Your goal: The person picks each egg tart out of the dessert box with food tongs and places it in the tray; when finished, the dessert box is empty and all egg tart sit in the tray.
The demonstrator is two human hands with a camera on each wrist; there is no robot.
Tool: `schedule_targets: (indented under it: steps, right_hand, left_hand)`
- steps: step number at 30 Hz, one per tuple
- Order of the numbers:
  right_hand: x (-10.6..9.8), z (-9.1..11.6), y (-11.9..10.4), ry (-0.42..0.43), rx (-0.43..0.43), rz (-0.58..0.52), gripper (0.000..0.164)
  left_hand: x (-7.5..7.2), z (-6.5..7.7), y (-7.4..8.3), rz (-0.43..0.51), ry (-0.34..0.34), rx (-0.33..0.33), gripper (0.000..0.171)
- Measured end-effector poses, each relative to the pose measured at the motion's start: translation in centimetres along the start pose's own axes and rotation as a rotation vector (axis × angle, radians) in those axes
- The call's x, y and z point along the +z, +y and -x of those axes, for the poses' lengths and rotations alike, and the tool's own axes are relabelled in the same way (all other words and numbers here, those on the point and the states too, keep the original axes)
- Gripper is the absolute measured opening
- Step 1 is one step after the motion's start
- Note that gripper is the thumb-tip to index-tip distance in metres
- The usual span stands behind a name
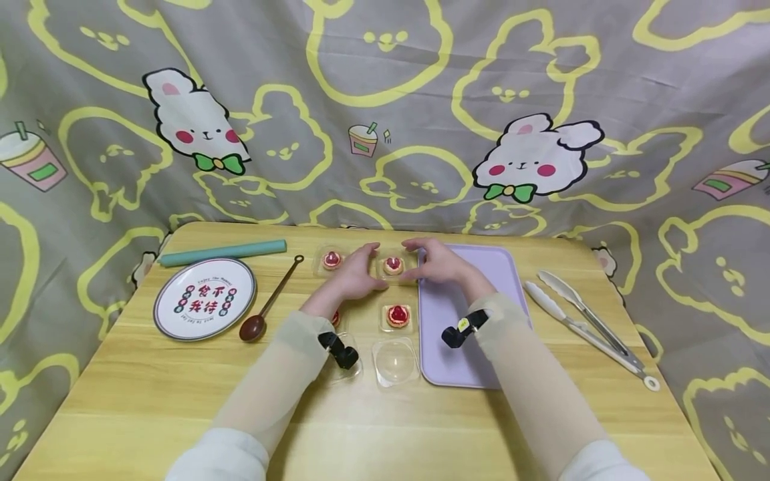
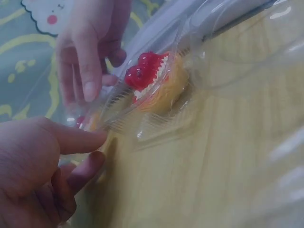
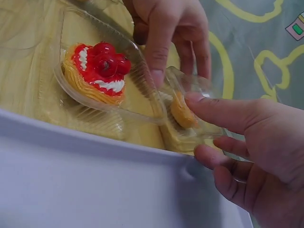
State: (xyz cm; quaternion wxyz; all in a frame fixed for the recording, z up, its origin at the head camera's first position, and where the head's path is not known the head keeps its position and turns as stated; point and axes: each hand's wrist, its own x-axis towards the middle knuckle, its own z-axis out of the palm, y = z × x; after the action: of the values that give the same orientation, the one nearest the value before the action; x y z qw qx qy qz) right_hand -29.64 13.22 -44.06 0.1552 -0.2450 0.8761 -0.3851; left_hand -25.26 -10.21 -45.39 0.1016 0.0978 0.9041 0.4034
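Observation:
At the back of the table, my left hand (image 1: 359,272) and right hand (image 1: 442,262) hold a small clear plastic box (image 1: 382,268) from either side. Inside it sits a fruit tart (image 1: 394,265) with a red topping. My right thumb (image 3: 204,102) lies on the box's side, the fingers curled below. In the left wrist view, my left thumb (image 2: 78,138) and forefinger close in at the box's edge. Nearer me a second tart (image 1: 398,316), red fruit and white cream on top, rests in another clear box. A third boxed tart (image 1: 331,260) stands left of my left hand.
A lilac tray (image 1: 433,371) lies under my right forearm, with tongs (image 1: 589,327) farther right. To the left are a round plate (image 1: 204,324), a brown ladle (image 1: 253,327) and a teal roll (image 1: 225,252). A clear domed piece (image 1: 395,361) lies in front; my left forearm partly covers another tart (image 1: 335,318).

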Motion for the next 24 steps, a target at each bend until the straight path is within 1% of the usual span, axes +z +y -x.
schedule_targets:
  steps: [4,10,16,20,24]
  right_hand:
    - [0.34,-0.33,-0.32,-0.013,0.016,0.041,0.086]
    - [0.48,-0.44,-0.6,-0.042,0.046,0.054,0.089]
    - [0.54,-0.5,-0.33,-0.073,0.035,0.073,0.088]
    - [0.6,-0.42,-0.17,-0.069,0.038,0.065,0.086]
    - [0.63,-0.23,-0.29,-0.058,0.045,0.035,0.083]
  left_hand:
    - [0.59,-0.54,0.18,0.021,-0.003,0.0,0.098]
    - [0.92,-0.78,0.1,0.095,-0.022,-0.007,0.096]
    - [0.93,-0.84,-0.1,0.119,-0.049,0.003,0.092]
    - [0.94,-0.83,-0.25,0.135,-0.05,0.005,0.088]
    - [0.87,-0.81,-0.23,0.123,-0.05,0.001,0.084]
